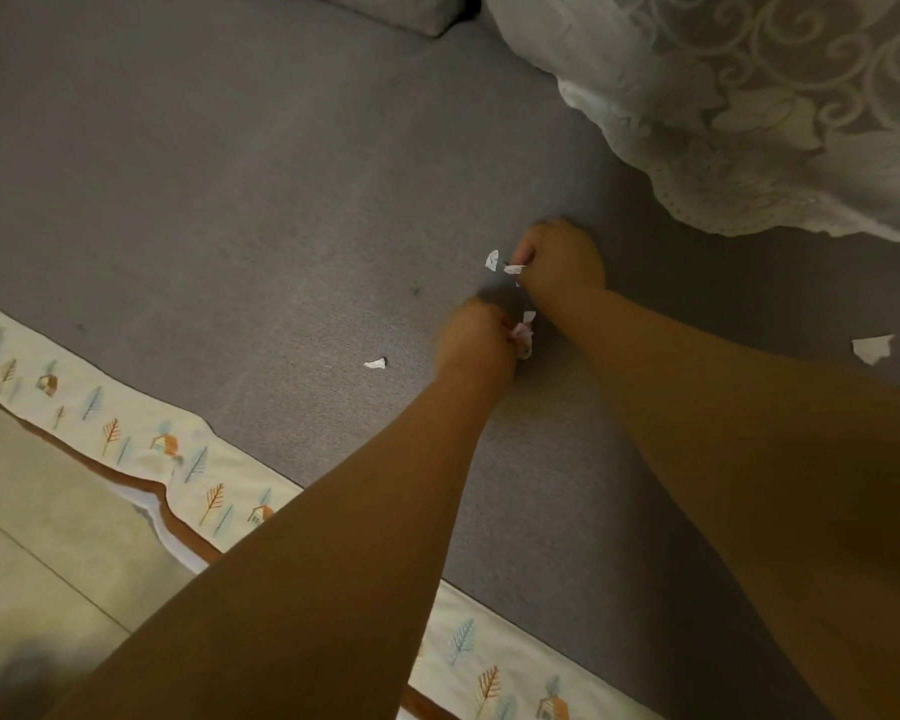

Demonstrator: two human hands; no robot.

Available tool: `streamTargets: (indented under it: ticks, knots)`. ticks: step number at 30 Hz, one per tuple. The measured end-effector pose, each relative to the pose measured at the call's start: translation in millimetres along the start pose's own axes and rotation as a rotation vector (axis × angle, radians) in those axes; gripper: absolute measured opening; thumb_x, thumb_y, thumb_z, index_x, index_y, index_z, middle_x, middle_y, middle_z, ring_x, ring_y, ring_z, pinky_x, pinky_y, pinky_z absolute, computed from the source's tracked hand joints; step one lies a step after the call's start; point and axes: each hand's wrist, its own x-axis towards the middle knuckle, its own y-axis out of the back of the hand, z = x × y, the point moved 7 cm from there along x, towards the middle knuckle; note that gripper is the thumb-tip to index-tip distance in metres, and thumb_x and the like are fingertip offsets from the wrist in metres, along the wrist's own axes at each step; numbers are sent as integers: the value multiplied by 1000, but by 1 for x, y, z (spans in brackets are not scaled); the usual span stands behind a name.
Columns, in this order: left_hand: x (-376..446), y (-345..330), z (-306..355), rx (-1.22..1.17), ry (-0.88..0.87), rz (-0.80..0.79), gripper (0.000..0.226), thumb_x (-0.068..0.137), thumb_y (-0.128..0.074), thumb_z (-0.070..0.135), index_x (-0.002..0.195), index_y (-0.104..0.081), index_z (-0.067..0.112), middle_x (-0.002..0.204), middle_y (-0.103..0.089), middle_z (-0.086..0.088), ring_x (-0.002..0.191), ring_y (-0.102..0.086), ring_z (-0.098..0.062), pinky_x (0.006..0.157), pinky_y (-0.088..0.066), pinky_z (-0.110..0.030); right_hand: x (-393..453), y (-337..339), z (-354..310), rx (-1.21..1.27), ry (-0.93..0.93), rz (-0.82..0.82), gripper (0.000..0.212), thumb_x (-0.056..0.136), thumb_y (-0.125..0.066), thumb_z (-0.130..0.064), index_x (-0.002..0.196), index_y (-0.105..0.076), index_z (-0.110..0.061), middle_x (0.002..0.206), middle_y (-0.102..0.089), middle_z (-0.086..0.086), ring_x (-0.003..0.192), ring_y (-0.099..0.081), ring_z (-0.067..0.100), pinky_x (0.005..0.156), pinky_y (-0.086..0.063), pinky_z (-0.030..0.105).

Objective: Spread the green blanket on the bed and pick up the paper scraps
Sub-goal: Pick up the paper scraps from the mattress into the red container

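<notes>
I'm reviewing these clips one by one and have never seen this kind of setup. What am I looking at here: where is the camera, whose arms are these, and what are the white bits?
There is no machine: a person wears one wide-angle camera on the head, looking forward and down, so both bare arms reach into the picture from below. The surface is a bed covered by a grey blanket; a cream sheet edge printed with trees and houses runs along its near side, and a white lace cover lies at upper right. The white bits are torn paper scraps. The left hand is closed on a small bunch of scraps. The right hand pinches another scrap, with one more piece just beside it. Two scraps lie loose: one to the left, one larger at the right. The hands are blurred, so finger detail is unclear.
</notes>
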Motion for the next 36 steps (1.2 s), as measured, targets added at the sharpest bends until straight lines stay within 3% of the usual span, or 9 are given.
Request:
streamTargets:
  ticks: [5,7,11,13,18,26,31,34,36]
  knots:
    - [-17,-1,10,-163,-55,-20,28,97,-42,0,118,-56,-12,74,-51,-7,60,-60,3,55,-38,-7,4,-4,2,96,-59,-125,29,96,-55,-18,121,-65,-6,123,-65,14,114,-60,29,99,-48,33]
    - [-20,3,5,-328,58,9,23,98,-45,9,112,-61,1,81,-57,-7,70,-60,-10,65,-37,-16,5,-5,15,341,-155,-119,27,93,-58,-16,116,-69,-4,119,-67,15,109,-62,29,96,-48,33]
    - [-16,15,-15,-483,170,65,19,94,-56,24,84,-63,10,73,-58,-4,66,-64,-10,56,-52,-21,1,-11,37,899,-351,-19,32,87,-66,-5,119,-66,-2,108,-68,12,87,-62,22,86,-56,31]
    - [-17,20,-38,-585,256,129,20,88,-66,32,91,-69,13,72,-62,-1,76,-66,-17,73,-57,-29,3,-18,31,982,-355,-34,38,86,-67,-2,123,-62,-1,108,-65,12,88,-62,21,77,-57,24]
    - [-19,19,-65,-704,338,181,22,87,-67,32,97,-69,12,73,-63,-1,83,-68,-21,84,-57,-37,11,-26,1,792,-241,-92,37,84,-70,-6,121,-64,-2,121,-66,19,109,-65,32,99,-51,40]
    - [-21,18,-70,-730,331,218,27,89,-64,35,97,-70,11,93,-71,-8,88,-69,-23,85,-57,-35,3,-16,-27,333,-204,-90,42,102,-43,-32,135,-54,-8,143,-50,13,132,-47,28,107,-37,34]
    - [-46,26,-93,-792,352,299,22,86,-68,29,96,-72,9,83,-69,-6,75,-66,-18,65,-50,-24,-48,-48,-44,355,-189,-357,21,91,-59,-32,90,-66,-13,106,-71,8,104,-67,25,95,-51,30]
    - [-70,32,-110,-707,363,342,25,88,-66,29,96,-73,6,92,-72,-14,88,-69,-29,76,-54,-32,-110,-81,-56,560,-285,-552,11,87,-66,-12,76,-66,-14,87,-68,5,82,-67,20,89,-57,35]
    - [-92,37,-129,-642,408,371,25,88,-65,31,90,-73,7,92,-73,-13,85,-68,-29,74,-51,-30,-144,-91,-67,739,-359,-549,26,84,-64,0,64,-58,-15,70,-60,5,64,-59,18,69,-58,31]
